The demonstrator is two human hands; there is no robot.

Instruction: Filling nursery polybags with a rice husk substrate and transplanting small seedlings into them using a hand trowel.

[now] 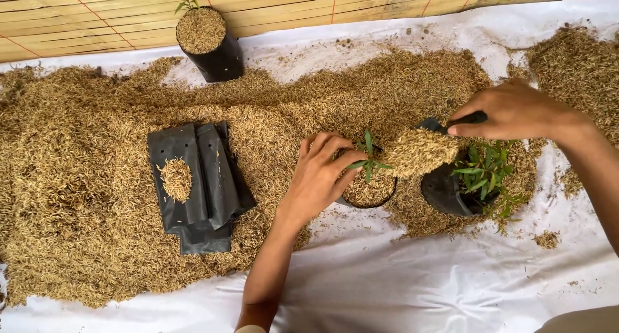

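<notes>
My left hand (320,174) cups the near side of a small black grow bag (368,194) filled with rice husk, steadying a green seedling (368,159) that stands in it. My right hand (512,110) grips the black handle of a scoop (420,149) heaped with husk and holds it tilted just over that bag. Right of the bag lies a black pot (448,191) on its side with a leafy green plant (487,172) spilling from it, below my right hand.
A broad pile of rice husk (84,191) covers a white sheet (400,281). Flat empty black bags (196,185) lie stacked at the left. A filled bag with a seedling (206,43) stands at the back by a bamboo mat (97,10).
</notes>
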